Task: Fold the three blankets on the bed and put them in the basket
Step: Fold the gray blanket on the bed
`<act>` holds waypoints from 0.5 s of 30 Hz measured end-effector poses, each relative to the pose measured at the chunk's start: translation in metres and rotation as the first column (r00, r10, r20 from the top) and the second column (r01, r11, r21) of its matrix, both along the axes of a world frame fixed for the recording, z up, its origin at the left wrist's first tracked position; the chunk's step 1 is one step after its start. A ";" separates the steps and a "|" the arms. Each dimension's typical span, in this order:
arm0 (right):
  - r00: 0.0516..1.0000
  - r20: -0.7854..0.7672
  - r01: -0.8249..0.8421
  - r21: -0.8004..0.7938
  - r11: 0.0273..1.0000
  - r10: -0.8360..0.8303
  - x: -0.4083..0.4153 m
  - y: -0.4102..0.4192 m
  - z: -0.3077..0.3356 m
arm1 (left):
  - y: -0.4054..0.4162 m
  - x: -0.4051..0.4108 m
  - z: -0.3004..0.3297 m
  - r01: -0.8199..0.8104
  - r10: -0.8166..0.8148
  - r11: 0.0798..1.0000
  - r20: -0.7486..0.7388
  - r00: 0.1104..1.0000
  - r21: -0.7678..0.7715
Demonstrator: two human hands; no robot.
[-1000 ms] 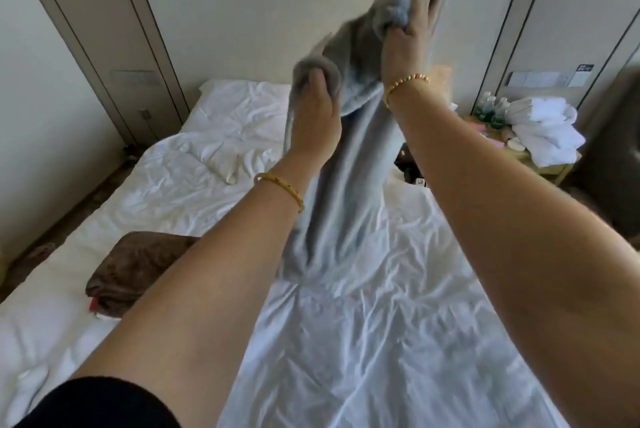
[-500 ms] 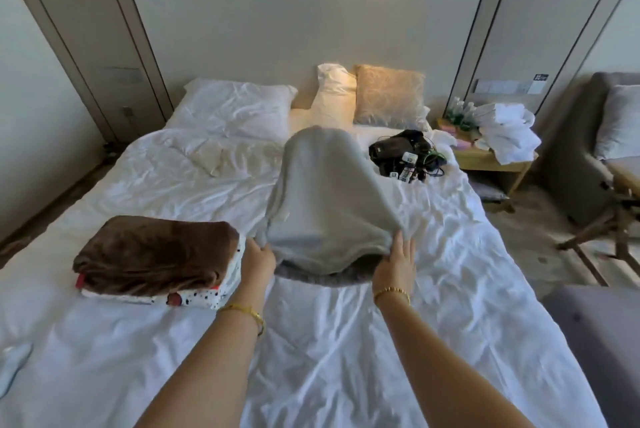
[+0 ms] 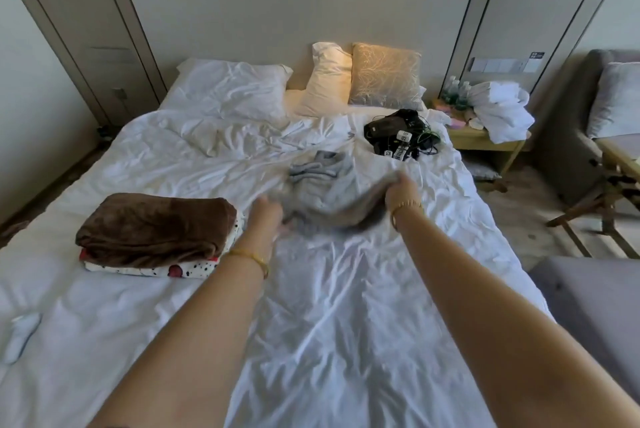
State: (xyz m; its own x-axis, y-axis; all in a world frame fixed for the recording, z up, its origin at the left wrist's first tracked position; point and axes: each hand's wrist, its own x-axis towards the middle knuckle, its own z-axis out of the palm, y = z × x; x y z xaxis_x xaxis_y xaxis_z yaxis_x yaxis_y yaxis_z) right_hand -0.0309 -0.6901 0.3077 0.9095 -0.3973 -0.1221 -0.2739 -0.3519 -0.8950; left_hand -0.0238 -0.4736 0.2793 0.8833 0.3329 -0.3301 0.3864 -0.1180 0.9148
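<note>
A grey blanket (image 3: 327,190) lies crumpled and blurred in the middle of the white bed (image 3: 332,306). My left hand (image 3: 266,216) grips its near left edge. My right hand (image 3: 401,192) holds its right edge, slightly lifted. To the left a folded brown blanket (image 3: 156,225) rests on top of a folded white blanket with red and black spots (image 3: 162,268). No basket is in view.
Pillows (image 3: 239,88) and a patterned cushion (image 3: 384,79) line the headboard. A black bag with cables (image 3: 398,131) lies at the bed's far right. A bedside table (image 3: 485,137) carries white towels and bottles. A chair (image 3: 609,182) and a grey seat (image 3: 595,306) stand on the right.
The grey blanket, held high a second ago, came down onto the bed. It has since collapsed from a draped sheet into a lower heap, with my hands moving farther apart.
</note>
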 end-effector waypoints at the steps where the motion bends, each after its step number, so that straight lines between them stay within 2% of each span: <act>1: 0.977 0.202 0.071 -0.004 0.997 -0.068 0.003 -0.004 0.024 | 0.000 0.006 0.020 -0.063 0.052 0.997 0.199 0.979 0.050; 2: 0.924 0.377 0.138 -0.154 0.978 -0.071 0.000 -0.010 0.039 | 0.000 0.007 0.035 -0.149 0.071 0.970 0.362 0.929 0.191; 3: 0.898 0.441 0.180 -0.367 0.913 0.000 -0.013 -0.012 0.036 | -0.001 0.002 0.035 -0.173 -0.002 0.925 0.461 0.887 0.337; 4: 0.932 0.344 0.129 -0.599 0.791 0.109 -0.028 -0.016 0.015 | -0.004 -0.017 0.019 -0.113 -0.115 0.846 0.384 0.916 0.522; 5: 0.975 0.052 -0.106 -0.742 0.662 0.215 -0.051 -0.021 -0.010 | -0.005 -0.040 -0.009 0.139 -0.262 0.729 0.086 0.961 0.670; 6: 0.922 -0.309 -0.384 -0.669 0.636 0.232 -0.072 -0.025 -0.041 | -0.004 -0.065 -0.039 0.442 -0.357 0.624 -0.268 0.895 0.644; 7: 0.732 -0.646 -0.601 -0.461 0.653 0.219 -0.094 -0.028 -0.065 | -0.001 -0.086 -0.068 0.629 -0.366 0.578 -0.524 0.769 0.519; 8: 0.488 -0.843 -0.725 -0.247 0.643 0.227 -0.109 -0.031 -0.086 | 0.002 -0.103 -0.087 0.678 -0.349 0.609 -0.629 0.695 0.412; 9: 0.321 -0.920 -0.759 -0.109 0.642 0.223 -0.119 -0.030 -0.103 | 0.004 -0.113 -0.102 0.643 -0.332 0.685 -0.639 0.694 0.342; 10: 0.258 -0.939 -0.796 -0.072 0.601 0.229 -0.126 -0.028 -0.115 | 0.006 -0.120 -0.113 0.575 -0.312 0.766 -0.616 0.723 0.286; 11: 0.253 -0.936 -0.800 -0.061 0.597 0.244 -0.129 -0.025 -0.123 | 0.007 -0.125 -0.120 0.513 -0.292 0.823 -0.595 0.749 0.242; 12: 0.288 -0.923 -0.784 -0.075 0.617 0.254 -0.130 -0.023 -0.133 | 0.007 -0.128 -0.123 0.470 -0.268 0.854 -0.584 0.766 0.225; 15: 0.315 -0.911 -0.779 -0.089 0.621 0.265 -0.138 -0.016 -0.145 | 0.008 -0.133 -0.129 0.464 -0.249 0.853 -0.595 0.764 0.239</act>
